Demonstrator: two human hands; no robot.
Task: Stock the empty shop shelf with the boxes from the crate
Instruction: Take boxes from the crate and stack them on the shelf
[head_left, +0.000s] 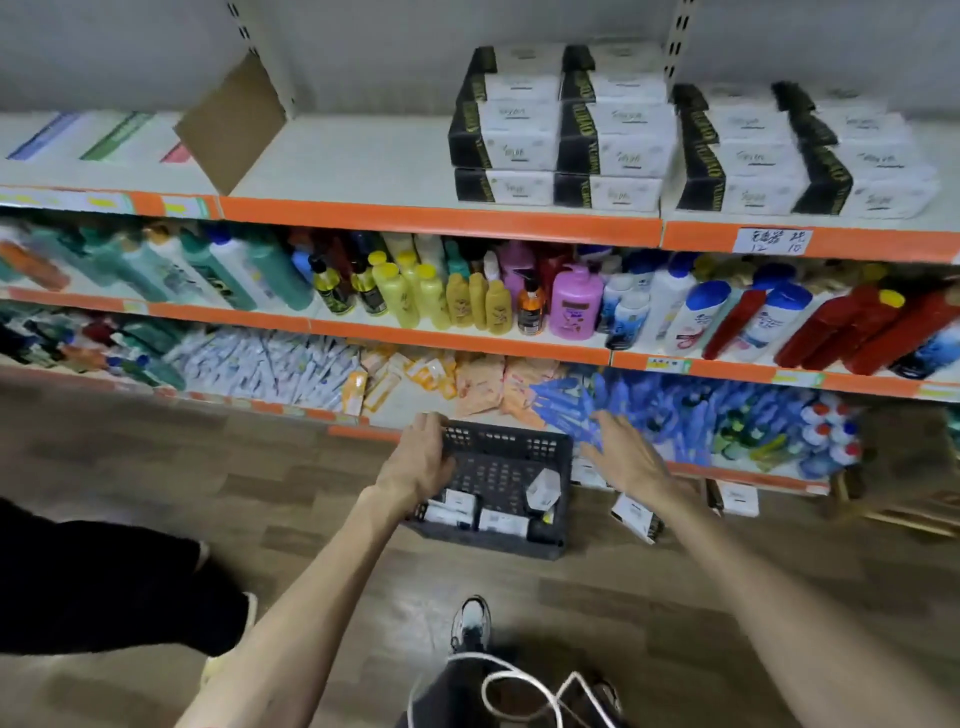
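A dark plastic crate (506, 444) stands on the wooden floor in front of the shelving, with a few white boxes (501, 521) lying in its bottom. My left hand (418, 457) grips the crate's left rim. My right hand (626, 452) hovers with spread fingers just right of the crate, holding nothing. The top shelf (363, 156) is bare in its middle. On its right stand stacks of black-and-white boxes (558, 124).
Two white boxes (636, 517) (735, 498) lie on the floor right of the crate. A cardboard flap (231, 122) sticks up on the top shelf's left. Lower shelves are packed with bottles (574, 301) and packets. Another person's dark-trousered leg (104, 582) is at left.
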